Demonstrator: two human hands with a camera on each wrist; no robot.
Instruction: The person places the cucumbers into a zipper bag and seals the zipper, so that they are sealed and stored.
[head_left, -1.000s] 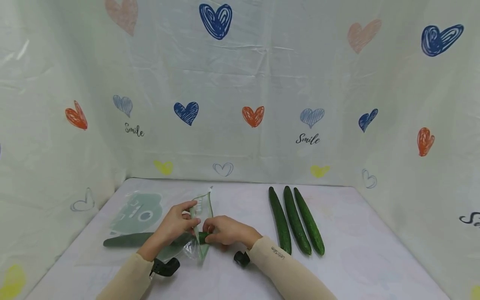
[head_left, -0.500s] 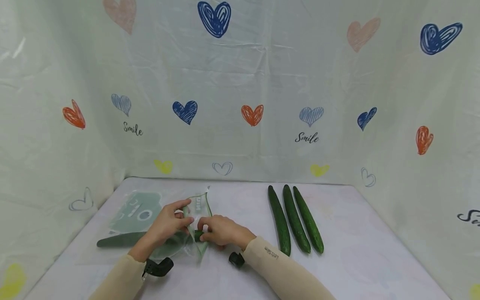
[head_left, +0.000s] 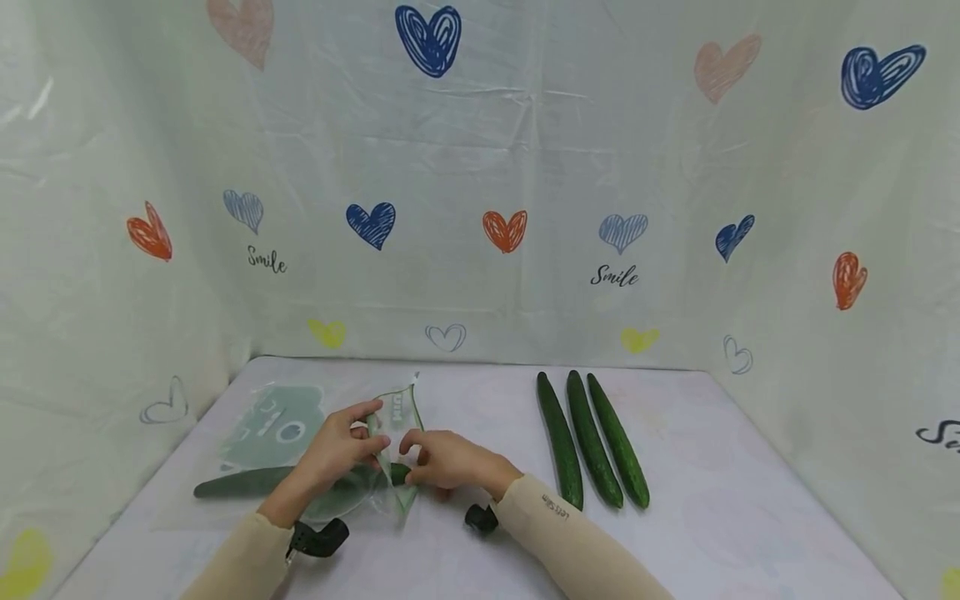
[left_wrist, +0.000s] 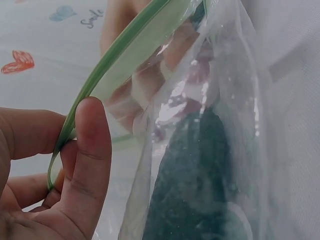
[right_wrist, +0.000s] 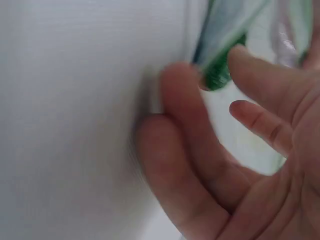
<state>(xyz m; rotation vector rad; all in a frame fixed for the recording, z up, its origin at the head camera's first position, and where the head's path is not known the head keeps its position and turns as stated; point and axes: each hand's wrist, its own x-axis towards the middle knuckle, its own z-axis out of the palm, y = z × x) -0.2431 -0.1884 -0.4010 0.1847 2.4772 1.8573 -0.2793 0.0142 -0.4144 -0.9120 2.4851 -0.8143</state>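
In the head view a clear zip bag point(head_left: 397, 412) with a green-edged mouth lies on its side. A long cucumber point(head_left: 240, 483) is inside it, its right end just at the mouth. My left hand point(head_left: 337, 442) pinches one edge of that mouth between thumb and fingers. The left wrist view shows the green zip strip point(left_wrist: 102, 67) in its grip and the cucumber point(left_wrist: 192, 175) behind clear plastic. My right hand point(head_left: 453, 462) is at the cucumber's end with loosely bent fingers. In the right wrist view its thumb and fingers are spread around the cucumber tip point(right_wrist: 218, 75), not closed on it.
Three cucumbers point(head_left: 592, 442) lie side by side on the white table point(head_left: 697, 483), right of the hands. The bag's teal printed part point(head_left: 258, 450) spreads toward the table's left edge. A curtain with hearts point(head_left: 480, 283) hangs behind the table.
Both hands, the bag mouth and the cucumber have shifted slightly left over the second. In the last half second my right hand has moved back a little to the right, its index finger lifting.
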